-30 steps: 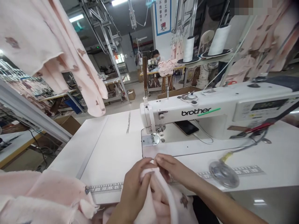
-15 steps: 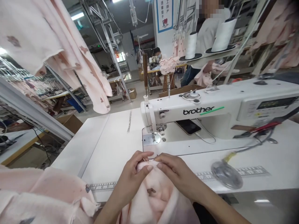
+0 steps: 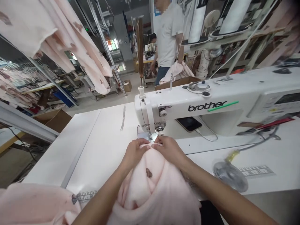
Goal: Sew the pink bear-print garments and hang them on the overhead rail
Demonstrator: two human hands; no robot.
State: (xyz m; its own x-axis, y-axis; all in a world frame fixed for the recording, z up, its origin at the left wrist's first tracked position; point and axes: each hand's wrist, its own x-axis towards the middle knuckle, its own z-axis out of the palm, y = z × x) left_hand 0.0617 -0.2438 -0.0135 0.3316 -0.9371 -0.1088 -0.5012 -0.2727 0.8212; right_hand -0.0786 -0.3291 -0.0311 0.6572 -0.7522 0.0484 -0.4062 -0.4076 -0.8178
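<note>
My left hand and my right hand are both closed on the upper edge of a pale pink fabric with small brown prints, and the fingers pinch it. This fabric is bunched between my forearms, and its edge sits just in front of the presser foot of a white Brother sewing machine. The machine stands on a white bench, which has a ruler strip near its front edge. Under the machine arm lies a phone with a white cable. More pink cloth lies at the left of the bench, and pink garments hang above. A co-worker stands farther back, beyond the machine.
</note>
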